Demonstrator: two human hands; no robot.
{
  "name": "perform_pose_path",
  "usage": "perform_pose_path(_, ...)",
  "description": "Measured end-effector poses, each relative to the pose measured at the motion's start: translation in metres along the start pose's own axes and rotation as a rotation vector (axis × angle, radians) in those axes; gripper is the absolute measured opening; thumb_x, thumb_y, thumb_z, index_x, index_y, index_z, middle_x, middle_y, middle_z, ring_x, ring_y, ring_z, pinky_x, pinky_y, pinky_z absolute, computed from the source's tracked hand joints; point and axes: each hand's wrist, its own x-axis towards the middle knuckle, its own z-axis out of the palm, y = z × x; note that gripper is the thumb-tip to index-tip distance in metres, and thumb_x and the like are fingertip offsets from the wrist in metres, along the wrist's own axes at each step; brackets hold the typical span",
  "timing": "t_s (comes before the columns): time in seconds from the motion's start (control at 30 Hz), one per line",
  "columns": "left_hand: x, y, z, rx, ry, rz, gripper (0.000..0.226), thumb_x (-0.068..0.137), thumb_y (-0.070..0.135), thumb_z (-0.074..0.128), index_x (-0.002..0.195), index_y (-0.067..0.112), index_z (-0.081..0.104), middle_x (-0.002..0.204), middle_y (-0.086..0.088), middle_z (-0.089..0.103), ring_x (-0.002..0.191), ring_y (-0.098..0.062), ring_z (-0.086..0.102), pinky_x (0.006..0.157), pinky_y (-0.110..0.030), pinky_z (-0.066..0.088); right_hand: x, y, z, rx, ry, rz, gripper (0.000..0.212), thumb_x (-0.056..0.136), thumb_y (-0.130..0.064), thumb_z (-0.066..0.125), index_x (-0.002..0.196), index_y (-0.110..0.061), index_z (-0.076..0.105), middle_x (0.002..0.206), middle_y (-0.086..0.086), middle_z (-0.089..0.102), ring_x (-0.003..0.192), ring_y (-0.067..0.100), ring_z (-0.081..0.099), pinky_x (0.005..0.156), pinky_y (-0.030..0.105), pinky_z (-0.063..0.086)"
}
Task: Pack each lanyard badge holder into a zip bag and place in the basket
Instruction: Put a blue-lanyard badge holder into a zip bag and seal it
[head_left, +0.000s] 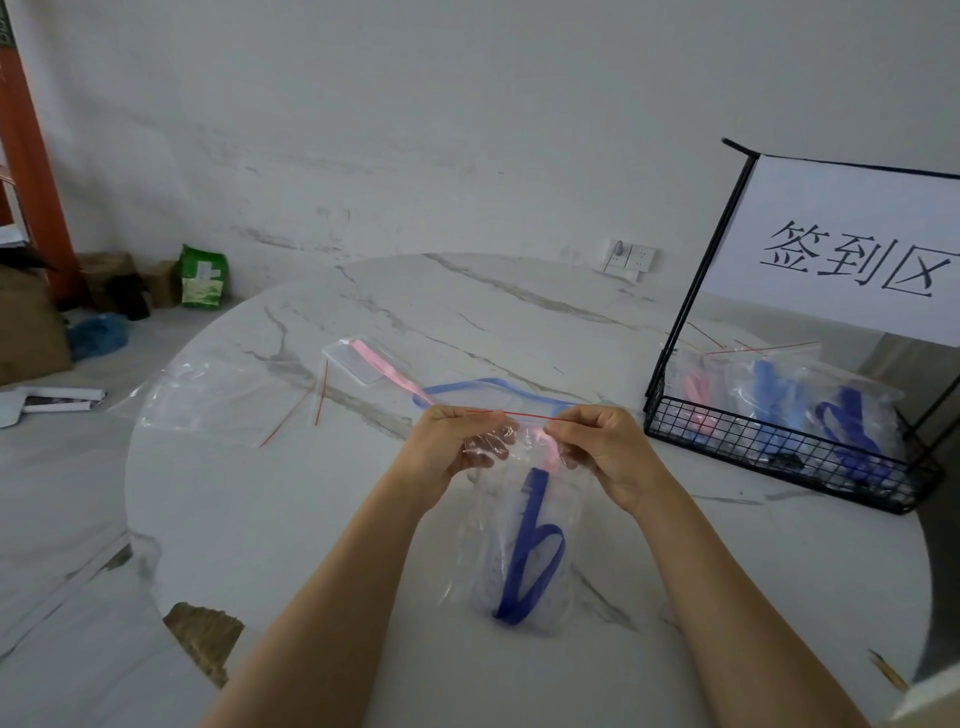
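Both hands pinch the red zip line: left hand (451, 441) at its left end, right hand (597, 447) at its right, zip bag (519, 551) with blue lanyard (535, 561) hanging below. Wire basket (779, 457) sits to my right, nearer my right hand.

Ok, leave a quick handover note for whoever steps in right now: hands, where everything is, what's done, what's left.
Left hand and right hand: both pinch the red zip strip of the held zip bag, one at each end; a dark blue lanyard is inside.
Wire basket, on the right of the table: several filled bags already in it.
Left to do: finish sealing this bag and put it in the basket. A pink lanyard holder and a light blue lanyard lie loose on the table, with empty bags to their left.
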Motion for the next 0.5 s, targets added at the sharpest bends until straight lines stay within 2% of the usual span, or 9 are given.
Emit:
perform_pose_path(0.3, -0.0017, 0.0028, -0.0037, -0.034, -0.103, -0.035, 0.03, 0.096, 0.017, 0.043, 0.085, 0.002, 0.068, 0.072, -0.005, 0.07, 0.064, -0.016, 0.063, 0.06, -0.022, 0.051, 0.0005, -0.0014, -0.0025, 0.054, 0.006, 0.031, 0.02, 0.082, 0.004, 0.06, 0.066, -0.005, 0.065, 0.045, -0.001, 0.052, 0.041, 0.008, 0.044, 0.045, 0.017, 0.04)
perform_pose_path(0.5, -0.0016, 0.0013, -0.0021, 0.02, -0.089, -0.024, 0.03, 0.096, 0.016, 0.044, 0.081, 0.005, 0.068, 0.07, -0.002, 0.07, 0.064, -0.015, 0.062, 0.063, -0.024, 0.049, -0.003, -0.005, -0.0047, -0.001, -0.044, 0.065, 0.015, 0.086, -0.008, 0.059, 0.074, -0.005, 0.068, 0.047, -0.004, 0.051, 0.044, 0.007, 0.044, 0.047, 0.018, 0.041)
